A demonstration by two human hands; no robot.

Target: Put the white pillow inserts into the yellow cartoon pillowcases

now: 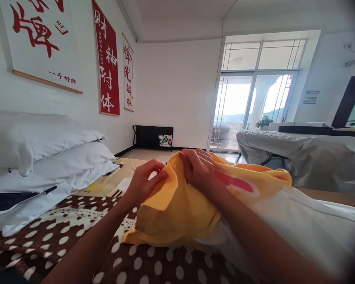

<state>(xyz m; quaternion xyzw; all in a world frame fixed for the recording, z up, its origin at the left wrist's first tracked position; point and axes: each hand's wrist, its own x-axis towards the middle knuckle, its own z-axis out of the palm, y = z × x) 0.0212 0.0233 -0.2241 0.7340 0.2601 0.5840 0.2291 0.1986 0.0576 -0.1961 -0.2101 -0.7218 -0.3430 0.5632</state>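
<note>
A yellow cloth cover (177,209) with a pink and white patch is bunched in front of me on the bed. My left hand (144,181) pinches its near edge with curled fingers. Just to the right, my right hand (198,169) is closed over the top fold of the same yellow cloth. White fabric (298,225), seemingly the inner filling or a sheet, spills out from under the yellow cloth to the right, beneath my right forearm.
A brown bedspread (77,232) with white dots covers the bed. White pillows (41,157) are stacked at the left against the wall. A grey-covered table (298,152) stands at the right, and glass balcony doors (248,110) lie beyond.
</note>
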